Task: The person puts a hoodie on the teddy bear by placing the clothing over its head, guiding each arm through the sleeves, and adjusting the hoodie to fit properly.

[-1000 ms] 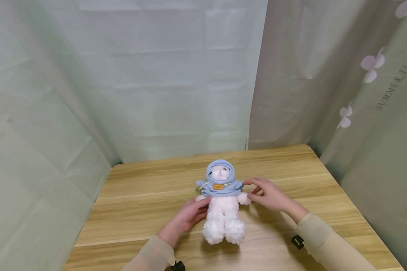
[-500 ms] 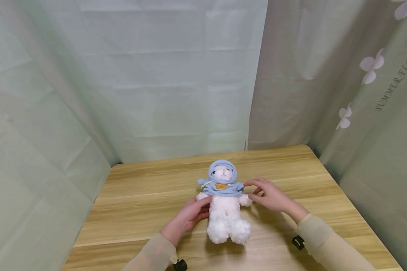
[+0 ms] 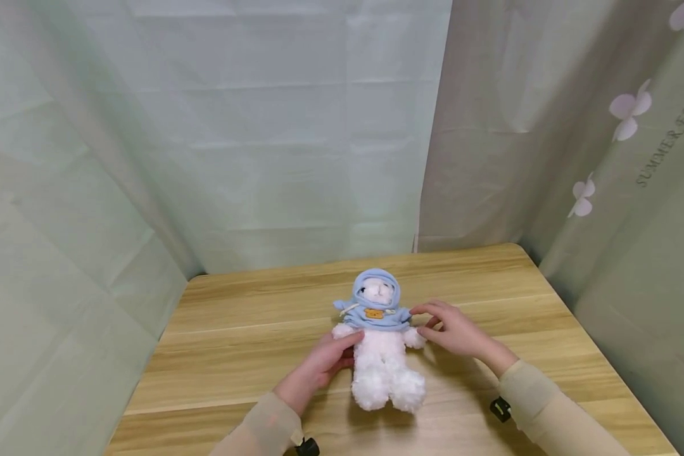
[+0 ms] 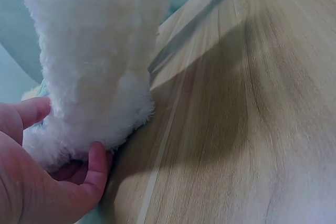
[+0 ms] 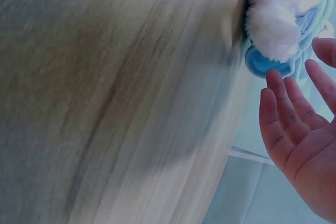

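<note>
A white plush toy (image 3: 380, 354) lies face up on the table, its feet toward the near edge. Over its head and shoulders sits a light blue hoodie (image 3: 384, 322) with an orange bear patch; the toy's fluffy arms stick out below the hem. My left hand (image 3: 327, 361) grips the toy's side at the waist, thumb on top and fingers tucked against its underside, as the left wrist view (image 4: 94, 77) shows of the fur. My right hand (image 3: 456, 326) is beside the other arm, fingers spread and relaxed, fingertips right at the hoodie's sleeve opening (image 5: 268, 62).
The wooden table (image 3: 239, 354) has rounded far corners. Pale curtains (image 3: 273, 139) hang close behind it and along both sides, the right one printed with flowers (image 3: 629, 114) and lettering. A small black device (image 3: 500, 408) is strapped at each wrist.
The plush toy has shifted slightly to the right, its feet swinging that way too. My left hand has moved right along with it, while the right hand has stayed almost still.
</note>
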